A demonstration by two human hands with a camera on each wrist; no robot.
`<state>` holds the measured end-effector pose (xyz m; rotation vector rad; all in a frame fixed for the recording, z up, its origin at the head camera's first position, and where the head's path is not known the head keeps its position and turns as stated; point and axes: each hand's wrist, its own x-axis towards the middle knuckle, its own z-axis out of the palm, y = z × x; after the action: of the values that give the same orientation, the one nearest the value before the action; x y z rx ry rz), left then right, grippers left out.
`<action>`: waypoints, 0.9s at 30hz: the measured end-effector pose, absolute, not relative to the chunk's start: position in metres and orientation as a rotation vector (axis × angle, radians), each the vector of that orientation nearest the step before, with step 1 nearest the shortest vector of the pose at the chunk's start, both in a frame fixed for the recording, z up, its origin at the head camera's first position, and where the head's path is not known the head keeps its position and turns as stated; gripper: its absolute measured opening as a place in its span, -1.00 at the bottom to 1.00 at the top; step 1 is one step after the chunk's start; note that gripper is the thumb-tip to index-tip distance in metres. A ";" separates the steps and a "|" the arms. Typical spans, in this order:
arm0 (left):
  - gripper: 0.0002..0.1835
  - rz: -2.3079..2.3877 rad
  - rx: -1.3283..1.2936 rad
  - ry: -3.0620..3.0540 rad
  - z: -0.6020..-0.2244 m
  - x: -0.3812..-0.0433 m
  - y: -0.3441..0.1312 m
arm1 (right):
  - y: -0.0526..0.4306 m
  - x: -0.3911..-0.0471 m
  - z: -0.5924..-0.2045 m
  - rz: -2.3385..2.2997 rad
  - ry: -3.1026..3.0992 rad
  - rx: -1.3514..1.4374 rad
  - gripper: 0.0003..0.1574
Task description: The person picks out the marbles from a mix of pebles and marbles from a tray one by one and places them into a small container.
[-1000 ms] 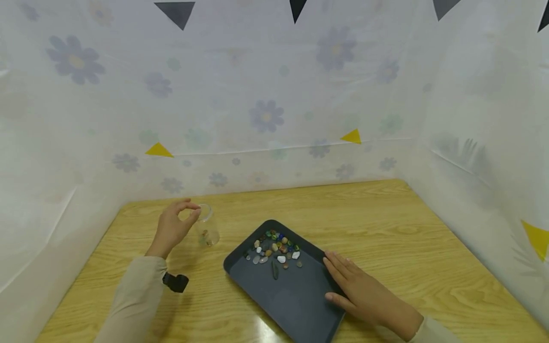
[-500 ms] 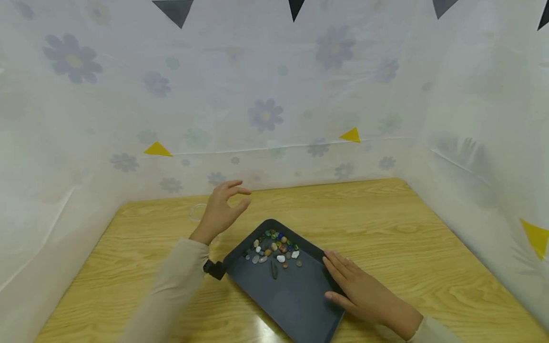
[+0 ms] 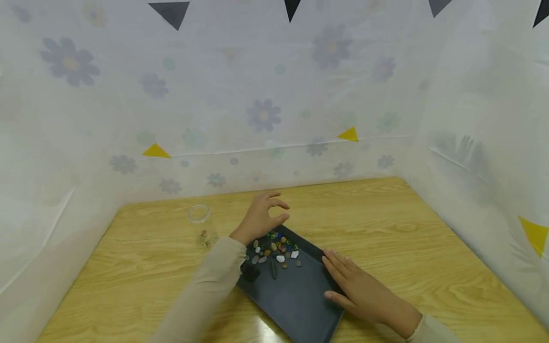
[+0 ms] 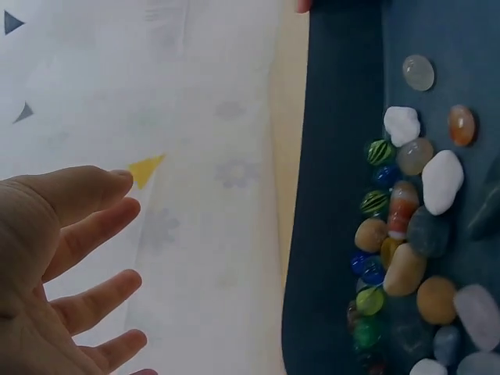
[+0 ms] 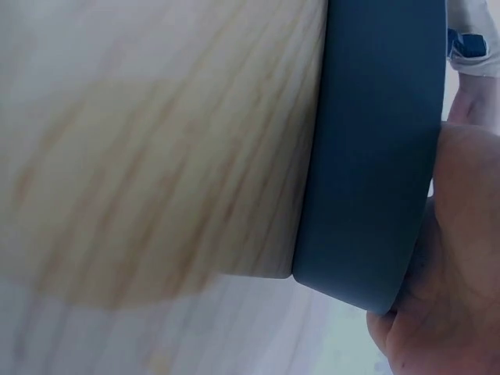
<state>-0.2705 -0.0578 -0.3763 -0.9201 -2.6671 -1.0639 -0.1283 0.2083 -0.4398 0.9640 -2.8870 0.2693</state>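
A dark grey tray (image 3: 296,293) lies slantwise on the wooden table. Glass marbles (image 4: 380,152) and smooth pebbles (image 4: 444,181) are grouped in its far part, partly hidden by my left wrist in the head view. My left hand (image 3: 260,217) hovers over the tray's far corner, fingers loosely bent and apart, holding nothing; the left wrist view shows the same hand (image 4: 70,258). My right hand (image 3: 364,295) rests along the tray's right rim, its fingers straight and together. In the right wrist view, that hand (image 5: 461,258) is against the tray's outer wall (image 5: 375,156).
A clear jar (image 3: 201,221) with a few small brownish pieces in it stands at the back left of the table (image 3: 407,228). Flower-patterned white curtains (image 3: 266,85) enclose the table at the back and sides.
My left hand has moved right, from the jar's mouth to over the far corner of the tray, with its fingers spreading apart. My right hand has stayed on the tray's rim.
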 end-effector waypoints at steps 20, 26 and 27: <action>-0.84 -0.778 -1.060 -3.022 -0.421 -0.275 -0.050 | 0.206 -0.130 -0.440 0.293 -2.898 0.972 -0.11; -0.85 -0.742 -1.047 -3.037 -0.423 -0.270 -0.050 | 0.205 -0.130 -0.440 0.287 -2.891 0.971 -0.11; -0.85 -0.736 -1.043 -3.036 -0.424 -0.270 -0.050 | 0.205 -0.130 -0.440 0.284 -2.893 0.970 -0.11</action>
<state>-0.2696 -0.0499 -0.4237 -1.0430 -3.0363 -0.7357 -0.1303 0.2051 -0.4403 0.9705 -2.8929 0.2843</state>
